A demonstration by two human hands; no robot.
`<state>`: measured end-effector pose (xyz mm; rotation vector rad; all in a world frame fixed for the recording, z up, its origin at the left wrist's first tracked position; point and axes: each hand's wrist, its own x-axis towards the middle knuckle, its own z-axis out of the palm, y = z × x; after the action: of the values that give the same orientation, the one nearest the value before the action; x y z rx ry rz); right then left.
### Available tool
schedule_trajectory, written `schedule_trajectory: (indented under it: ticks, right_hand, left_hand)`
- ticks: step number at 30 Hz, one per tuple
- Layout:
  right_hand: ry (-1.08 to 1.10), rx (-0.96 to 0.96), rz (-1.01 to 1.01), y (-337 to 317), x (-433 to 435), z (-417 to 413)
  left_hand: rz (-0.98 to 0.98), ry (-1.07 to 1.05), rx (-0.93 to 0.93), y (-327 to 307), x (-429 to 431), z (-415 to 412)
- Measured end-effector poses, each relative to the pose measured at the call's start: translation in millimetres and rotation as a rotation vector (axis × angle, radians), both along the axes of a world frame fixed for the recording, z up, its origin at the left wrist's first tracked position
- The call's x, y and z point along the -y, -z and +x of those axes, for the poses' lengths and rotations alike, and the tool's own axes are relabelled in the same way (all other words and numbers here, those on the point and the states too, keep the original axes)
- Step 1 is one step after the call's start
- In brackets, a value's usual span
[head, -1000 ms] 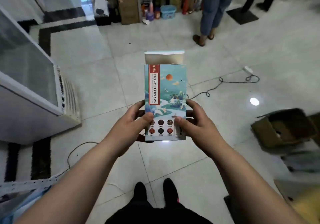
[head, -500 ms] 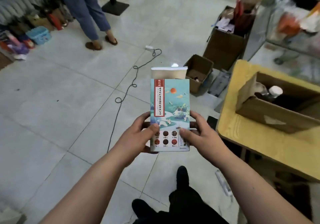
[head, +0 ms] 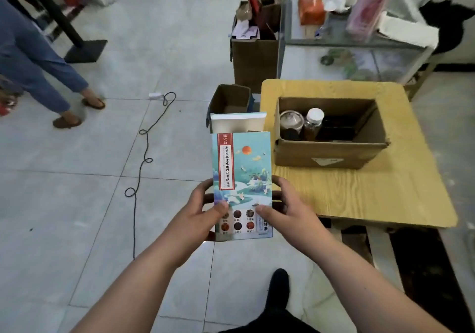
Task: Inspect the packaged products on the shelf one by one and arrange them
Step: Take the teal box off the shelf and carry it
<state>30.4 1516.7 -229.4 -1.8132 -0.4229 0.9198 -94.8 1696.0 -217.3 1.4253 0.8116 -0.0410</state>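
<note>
Box point(head: 241, 168) marked 福记坊 has swung toward table point(head: 359, 193).

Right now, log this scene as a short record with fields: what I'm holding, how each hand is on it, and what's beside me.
Held item: illustrated product box, upright, top flap open
Left hand: grips the box's left edge, thumb on the front
Right hand: grips the right edge, thumb on the front
To the right: yellow table bearing an open cardboard carton with jars inside
On the floor: black cable
Also in view: another person, far left
</note>
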Motion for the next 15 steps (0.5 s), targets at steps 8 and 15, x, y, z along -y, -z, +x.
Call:
schedule_trajectory:
  ticks: [8,15]
  right_hand:
    - [0.049,0.014,0.005,14.4,44.8,98.7]
    - [0.116,0.065,0.047,5.2,52.7,152.1]
  left_hand:
    - [0.048,0.091,0.033,4.8,35.7,102.5]
    - [-0.037,0.244,0.145,12.1,30.4,152.6]
